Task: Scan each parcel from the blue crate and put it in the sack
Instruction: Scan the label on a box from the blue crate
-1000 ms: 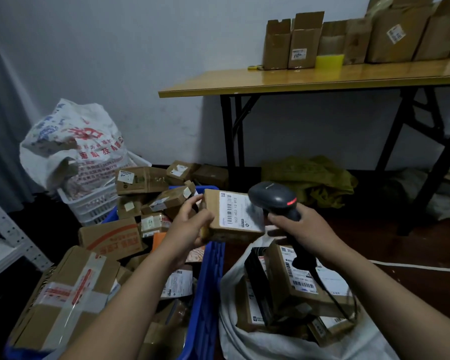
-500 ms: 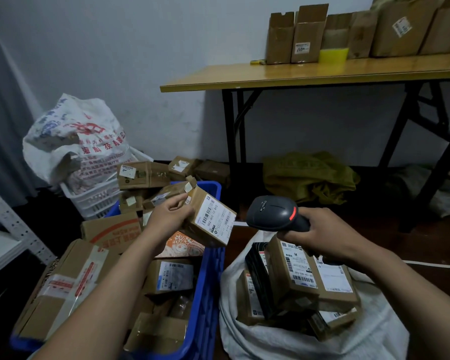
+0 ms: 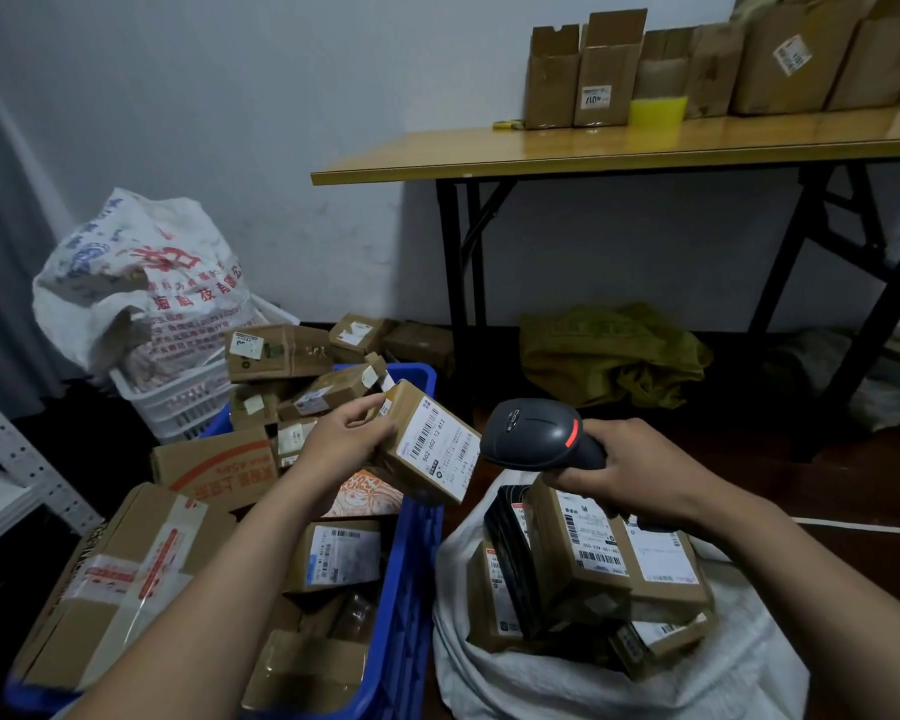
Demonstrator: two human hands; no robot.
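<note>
Crowding the dark floor (image 3: 749,485) beside a wooden table (image 3: 593,148): blue crate (image 3: 411,563), sack (image 3: 697,683).

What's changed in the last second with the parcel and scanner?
The left hand has tilted the parcel, its label now slanting toward the scanner; the right hand swung the scanner down to point sideways at it. Both grips held; sack and blue crate stayed put.
</note>
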